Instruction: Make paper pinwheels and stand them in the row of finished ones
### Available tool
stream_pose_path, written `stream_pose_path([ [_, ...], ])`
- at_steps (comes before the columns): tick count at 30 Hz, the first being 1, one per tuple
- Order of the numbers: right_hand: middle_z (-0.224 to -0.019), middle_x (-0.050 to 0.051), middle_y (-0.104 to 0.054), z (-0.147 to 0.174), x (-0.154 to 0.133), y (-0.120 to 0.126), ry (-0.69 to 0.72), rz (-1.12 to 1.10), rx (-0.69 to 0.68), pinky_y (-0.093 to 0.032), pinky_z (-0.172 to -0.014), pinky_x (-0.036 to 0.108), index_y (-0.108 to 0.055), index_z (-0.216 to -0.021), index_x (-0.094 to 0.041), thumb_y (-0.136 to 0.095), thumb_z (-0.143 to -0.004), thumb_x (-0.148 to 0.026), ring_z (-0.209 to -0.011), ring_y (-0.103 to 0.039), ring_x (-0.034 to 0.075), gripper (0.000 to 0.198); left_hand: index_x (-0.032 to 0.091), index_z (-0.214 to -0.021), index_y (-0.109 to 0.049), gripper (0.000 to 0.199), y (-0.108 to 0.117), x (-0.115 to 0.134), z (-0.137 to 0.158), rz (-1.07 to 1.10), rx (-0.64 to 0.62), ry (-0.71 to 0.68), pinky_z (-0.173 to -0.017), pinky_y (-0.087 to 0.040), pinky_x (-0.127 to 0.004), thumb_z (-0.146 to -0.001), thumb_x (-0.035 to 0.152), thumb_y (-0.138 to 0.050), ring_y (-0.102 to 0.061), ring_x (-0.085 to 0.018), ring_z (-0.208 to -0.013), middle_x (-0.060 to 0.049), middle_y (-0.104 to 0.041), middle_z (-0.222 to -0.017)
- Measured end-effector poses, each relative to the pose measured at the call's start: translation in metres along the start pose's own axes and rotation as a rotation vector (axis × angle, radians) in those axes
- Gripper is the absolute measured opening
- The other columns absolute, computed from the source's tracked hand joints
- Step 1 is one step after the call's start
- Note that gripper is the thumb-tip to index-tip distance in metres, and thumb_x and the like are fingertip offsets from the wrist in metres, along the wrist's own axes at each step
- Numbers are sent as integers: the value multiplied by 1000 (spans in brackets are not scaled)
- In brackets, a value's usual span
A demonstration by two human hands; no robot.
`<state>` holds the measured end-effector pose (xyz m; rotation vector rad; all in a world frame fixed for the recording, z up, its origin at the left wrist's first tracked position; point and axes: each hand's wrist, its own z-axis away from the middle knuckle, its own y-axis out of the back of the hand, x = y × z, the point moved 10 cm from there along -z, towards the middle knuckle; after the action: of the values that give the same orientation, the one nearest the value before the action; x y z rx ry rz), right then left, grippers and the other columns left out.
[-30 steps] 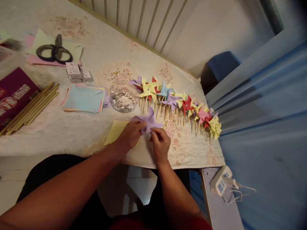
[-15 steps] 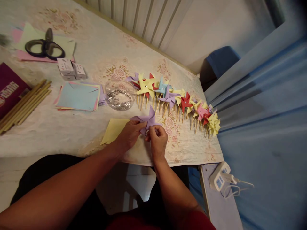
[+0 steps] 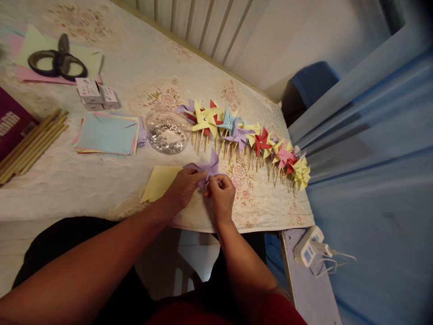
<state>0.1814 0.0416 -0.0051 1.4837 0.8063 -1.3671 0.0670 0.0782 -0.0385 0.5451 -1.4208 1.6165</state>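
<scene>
A purple paper pinwheel [image 3: 212, 163] is held between both hands above the near edge of the table. My left hand [image 3: 184, 186] pinches its left side, thumb on top. At its middle and lower edge, the thumb and fingers of my right hand [image 3: 221, 193] are closed on the paper; whether a pin is between them is hidden. Just left of the pinwheel, partly under my left hand, lies a yellow paper sheet [image 3: 161, 181]. Behind it stands a clear round dish [image 3: 168, 134] with many small silvery pins or beads.
Finished pinwheels on sticks [image 3: 238, 135] run in a row to the right. On the left are a stack of coloured paper [image 3: 106, 133], small white boxes [image 3: 91, 92], black-handled scissors [image 3: 59, 63], bundled sticks [image 3: 35, 146] and a purple box [image 3: 11, 119]. A power strip [image 3: 308, 247] sits at right.
The view has shifted slightly. Both hands keep their hold on the purple pinwheel, and the right fingertips have moved a little toward its middle.
</scene>
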Motion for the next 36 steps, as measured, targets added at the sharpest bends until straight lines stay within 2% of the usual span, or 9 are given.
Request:
stream_pose_path([
  [8,-46,-8,-53,-2,-1,-2,15,14,-32,-37,-48,22,-56,-67,-21,-64,-81,-37,-44,-49,10,22,18,-54,-56,16,-1,8,2,-24,7,-14,-48,-35,-23,-64,23,-67,-45,-9,-50,3,-52,-53],
  [27,-49,-7,-54,-1,2,-1,0,3,-53,-38,-48,22,-59,-70,-21,-67,-79,-41,-45,-50,10,23,17,-55,-61,19,3,-2,-2,-60,-6,-8,-53,-37,-24,-68,29,-69,-48,-10,-54,1,-57,-57],
  [30,-54,-7,-56,-2,-2,11,14,-41,-15,-38,-46,22,-62,-77,-20,-67,-79,-43,-45,-51,10,24,17,-56,-62,18,5,-2,-4,-31,3,-3,-56,-38,-24,-66,29,-71,-49,-11,-56,1,-58,-57],
  [33,-57,-7,-56,-5,-3,41,46,-81,137,-36,-45,22,-61,-81,-20,-65,-80,-44,-45,-49,10,24,16,-61,-66,15,9,2,-5,7,28,4,-57,-39,-24,-64,29,-73,-51,-11,-59,0,-61,-62],
  [36,-55,-8,-52,-6,6,64,68,-36,271,-34,-46,22,-58,-77,-20,-61,-81,-41,-45,-44,10,22,16,-66,-68,14,10,7,-5,59,28,-2,-58,-41,-25,-64,28,-74,-53,-12,-60,-1,-63,-64],
])
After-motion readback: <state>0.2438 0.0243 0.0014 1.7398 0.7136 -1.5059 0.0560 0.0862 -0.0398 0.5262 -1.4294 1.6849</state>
